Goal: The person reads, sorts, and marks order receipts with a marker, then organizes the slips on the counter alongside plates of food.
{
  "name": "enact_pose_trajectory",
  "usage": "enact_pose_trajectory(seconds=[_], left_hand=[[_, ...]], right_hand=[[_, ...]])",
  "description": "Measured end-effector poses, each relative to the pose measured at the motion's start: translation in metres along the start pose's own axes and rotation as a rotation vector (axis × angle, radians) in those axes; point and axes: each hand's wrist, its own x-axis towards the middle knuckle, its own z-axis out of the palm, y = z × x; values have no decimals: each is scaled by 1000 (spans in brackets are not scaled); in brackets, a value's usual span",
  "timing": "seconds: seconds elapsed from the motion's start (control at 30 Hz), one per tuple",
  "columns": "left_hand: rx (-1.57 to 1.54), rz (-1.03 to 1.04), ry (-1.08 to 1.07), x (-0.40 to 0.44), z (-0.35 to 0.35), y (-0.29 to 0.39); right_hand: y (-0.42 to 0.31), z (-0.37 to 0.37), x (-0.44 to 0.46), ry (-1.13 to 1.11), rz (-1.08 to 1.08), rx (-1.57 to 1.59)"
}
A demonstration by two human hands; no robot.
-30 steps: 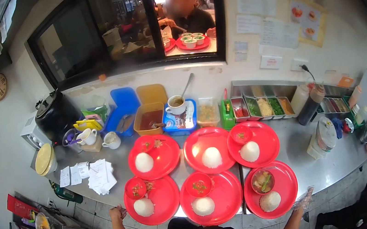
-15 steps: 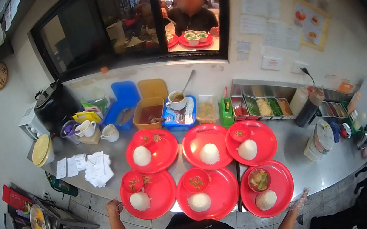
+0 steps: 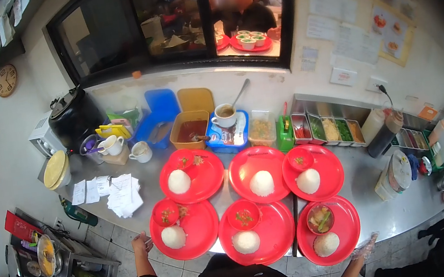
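My left hand (image 3: 142, 244) is at the counter's front edge, left of the nearest red plate (image 3: 207, 233); its fingers are too small and blurred to read. In a clear plastic glove, my right hand (image 3: 365, 248) rests by the edge at lower right, fingers stretched out, holding nothing visible. Several red plates stand between the hands, each bearing a white rice mound (image 3: 246, 242). Some also carry a small red bowl (image 3: 244, 215) with a garnish in it. On the nearest right plate sits a bowl of soup with greens (image 3: 320, 219).
Paper slips (image 3: 123, 195) lie on the left of the steel counter (image 3: 371, 186). Behind the plates are a brown sauce tub (image 3: 191, 129), a cup with a spoon (image 3: 225, 117) and topping trays (image 3: 330, 129). A person (image 3: 248, 14) stands beyond the window near a plate of small cups (image 3: 250, 41).
The camera view has shifted, so the scene sits further right and slightly lower. The person beyond the window has changed head position. Both my hands stay by the counter edge; the plates have not moved.
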Motion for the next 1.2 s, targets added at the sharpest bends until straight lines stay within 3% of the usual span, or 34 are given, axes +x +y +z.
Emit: enact_pose_trajectory(seconds=[0.13,0.2,0.23,0.3,0.33,0.4,0.53,0.6,0.63,0.7,0.77,0.83,0.97,1.03,1.13,1.2], left_hand=[[43,1,9,-12,4,4],[178,142,232,-17,9,2],[170,147,230,1,3,-10],[677,864,575,60,-18,-46],[672,871,573,50,-12,-36],[220,480,144,6,3,-9],[377,427,40,-30,24,23],[657,823,324,-59,41,49],[657,827,323,-56,49,59],[532,1093,236,-44,68,77],[570,1161,113,-41,99,106],[798,1156,-2,-16,128,129],[1188,992,-26,58,171,139],[1120,907,-142,76,182,139],[990,700,-203,80,195,136],[855,634,-202,100,199,125]], right_hand=[[-16,12,-28,32,-60,-92],[-7,-8,-9,21,-56,-55],[-4,-5,-5,2,-52,-10],[-9,-2,-9,12,-67,-25],[-11,0,-13,26,-80,-49],[-6,-2,-6,48,-119,-70],[5,-12,11,31,-109,-61],[-9,3,-12,33,-68,-49],[-5,-1,-8,35,-67,-46],[1,-8,2,-24,-112,-32],[3,-15,6,-40,-92,-43],[4,-14,5,-59,-70,-61],[-2,-10,-11,-12,-99,-133],[-11,-4,-10,-33,-153,-194],[-10,-7,-8,81,10,-139],[-14,3,-18,99,-41,-146]])
